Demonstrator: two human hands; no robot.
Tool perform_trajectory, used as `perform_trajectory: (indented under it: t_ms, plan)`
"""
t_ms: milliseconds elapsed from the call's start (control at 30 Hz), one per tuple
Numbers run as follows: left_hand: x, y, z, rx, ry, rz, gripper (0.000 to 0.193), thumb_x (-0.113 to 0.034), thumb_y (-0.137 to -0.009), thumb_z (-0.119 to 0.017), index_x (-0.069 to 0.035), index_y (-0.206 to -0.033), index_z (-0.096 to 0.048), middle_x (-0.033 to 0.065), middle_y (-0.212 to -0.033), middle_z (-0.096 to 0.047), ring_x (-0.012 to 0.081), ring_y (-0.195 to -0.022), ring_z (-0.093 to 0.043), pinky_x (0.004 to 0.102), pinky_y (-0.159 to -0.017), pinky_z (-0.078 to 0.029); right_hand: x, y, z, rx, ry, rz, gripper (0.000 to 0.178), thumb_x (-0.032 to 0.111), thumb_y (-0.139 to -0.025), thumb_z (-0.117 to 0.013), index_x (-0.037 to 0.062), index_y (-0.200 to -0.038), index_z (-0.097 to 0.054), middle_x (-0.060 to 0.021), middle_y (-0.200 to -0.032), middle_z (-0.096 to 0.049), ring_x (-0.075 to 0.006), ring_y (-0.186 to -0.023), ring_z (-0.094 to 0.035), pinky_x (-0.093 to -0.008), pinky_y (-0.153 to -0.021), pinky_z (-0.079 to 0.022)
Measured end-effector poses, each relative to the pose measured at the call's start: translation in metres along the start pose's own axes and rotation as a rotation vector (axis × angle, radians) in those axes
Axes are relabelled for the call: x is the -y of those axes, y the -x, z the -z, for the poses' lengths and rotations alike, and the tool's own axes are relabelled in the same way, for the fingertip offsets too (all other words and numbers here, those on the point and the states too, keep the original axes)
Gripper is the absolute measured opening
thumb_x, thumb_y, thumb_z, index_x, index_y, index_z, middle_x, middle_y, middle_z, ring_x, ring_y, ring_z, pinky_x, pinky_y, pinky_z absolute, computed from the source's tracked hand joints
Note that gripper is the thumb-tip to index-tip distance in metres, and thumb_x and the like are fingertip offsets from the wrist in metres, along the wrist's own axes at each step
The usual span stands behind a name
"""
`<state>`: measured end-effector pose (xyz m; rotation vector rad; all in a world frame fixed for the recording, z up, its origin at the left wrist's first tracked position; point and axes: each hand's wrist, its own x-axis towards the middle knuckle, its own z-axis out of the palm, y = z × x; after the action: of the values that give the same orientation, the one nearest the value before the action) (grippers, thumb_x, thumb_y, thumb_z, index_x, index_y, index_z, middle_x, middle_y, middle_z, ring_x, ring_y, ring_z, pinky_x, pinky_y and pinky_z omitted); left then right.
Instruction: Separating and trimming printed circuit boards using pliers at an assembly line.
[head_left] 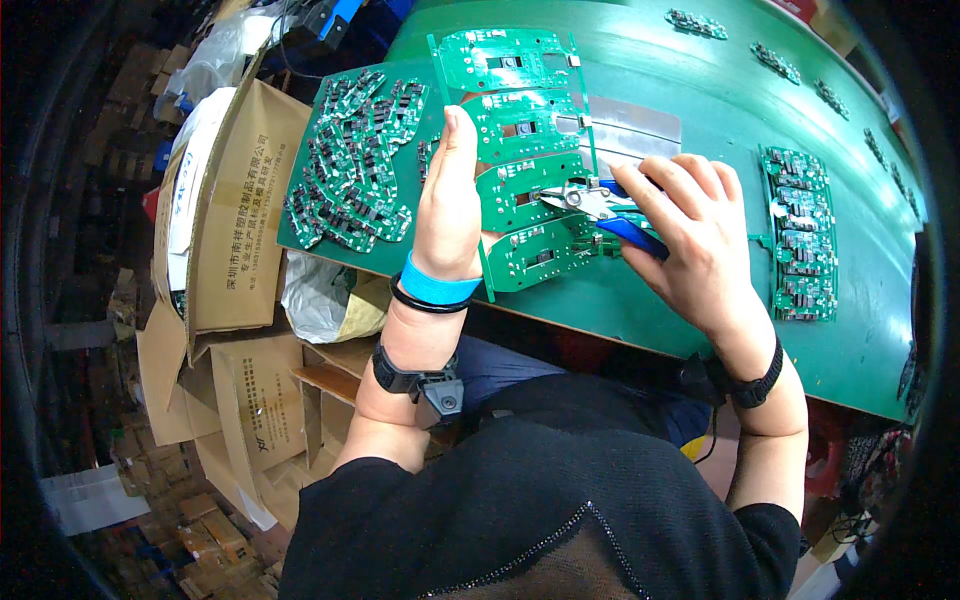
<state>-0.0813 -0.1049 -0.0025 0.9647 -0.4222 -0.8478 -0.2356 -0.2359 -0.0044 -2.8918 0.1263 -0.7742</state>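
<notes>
Centrally, a green circuit board panel (520, 165), made of several joined boards in a column, is held above the green bench (700, 90). The left hand (448, 200) is closed on the panel's left edge, thumb pointing up along it. The right hand (695, 235) is wrapped around blue-handled cutters (600, 205), whose metal tips meet the panel's right edge near its lower boards. To the left on the bench lies a heap of small separated boards (355, 160). To the right rests another green panel (800, 235). More small boards (775, 60) line the bench's far edge. Beyond the bench's left edge stand open cardboard boxes (235, 210); one holds white plastic bags (320, 295).
</notes>
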Motion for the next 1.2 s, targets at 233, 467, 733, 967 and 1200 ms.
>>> perform_trajectory:
  t_ms: [233, 467, 733, 967, 1200]
  plan:
    - [-0.001, -0.001, 0.001, 0.009, 0.060, 0.005, 0.047, -0.041, -0.097, -0.026, -0.006, -0.124, -0.043, 0.0116, -0.111, -0.056, 0.0219, -0.097, -0.060, 0.0362, -0.080, -0.053, 0.001, -0.002, 0.003, -0.040, 0.050, 0.026, 0.065, 0.018, -0.053, -0.076, 0.0109, -0.113, -0.053, -0.0022, -0.103, -0.054, -0.0210, -0.094, -0.049, -0.0379, -0.082, -0.035]
    - [-0.001, -0.002, 0.004, 0.015, 0.055, 0.086, 0.052, -0.045, -0.096, -0.025, -0.006, -0.127, -0.041, 0.0138, -0.117, -0.053, 0.0261, -0.102, -0.057, 0.0406, -0.084, -0.050, -0.002, 0.000, 0.002, -0.048, 0.034, 0.076, 0.063, 0.018, -0.049, -0.076, 0.0104, -0.108, -0.055, -0.0004, -0.099, -0.055, -0.0181, -0.088, -0.050, -0.0355, -0.076, -0.037]
    - [-0.004, 0.002, 0.006, 0.040, 0.067, 0.113, 0.054, -0.046, -0.096, -0.024, -0.007, -0.130, -0.039, 0.0151, -0.123, -0.050, 0.0291, -0.106, -0.054, 0.0432, -0.087, -0.048, 0.001, -0.001, 0.001, -0.052, 0.040, 0.083, 0.063, 0.018, -0.048, -0.076, 0.0105, -0.107, -0.056, -0.0004, -0.099, -0.055, -0.0180, -0.087, -0.051, -0.0354, -0.075, -0.037]
    - [-0.003, 0.004, 0.017, -0.005, 0.119, 0.108, 0.056, -0.048, -0.095, -0.025, -0.006, -0.128, -0.040, 0.0162, -0.120, -0.052, 0.0315, -0.104, -0.056, 0.0453, -0.084, -0.049, -0.008, -0.003, 0.009, -0.131, -0.044, -0.001, 0.056, 0.011, -0.052, -0.073, 0.0070, -0.106, -0.060, -0.0074, -0.098, -0.058, -0.0265, -0.087, -0.053, -0.0377, -0.078, -0.039]
    - [0.004, 0.009, 0.047, 0.276, 0.662, 0.241, 0.063, -0.051, -0.094, -0.019, -0.005, -0.137, -0.027, 0.0243, -0.131, -0.039, 0.0433, -0.103, -0.053, 0.0469, -0.076, -0.053, -0.019, 0.000, -0.001, -0.160, -0.016, -0.091, 0.048, 0.015, -0.059, -0.072, 0.0096, -0.104, -0.058, -0.0047, -0.096, -0.057, -0.0233, -0.087, -0.051, -0.0354, -0.076, -0.037]
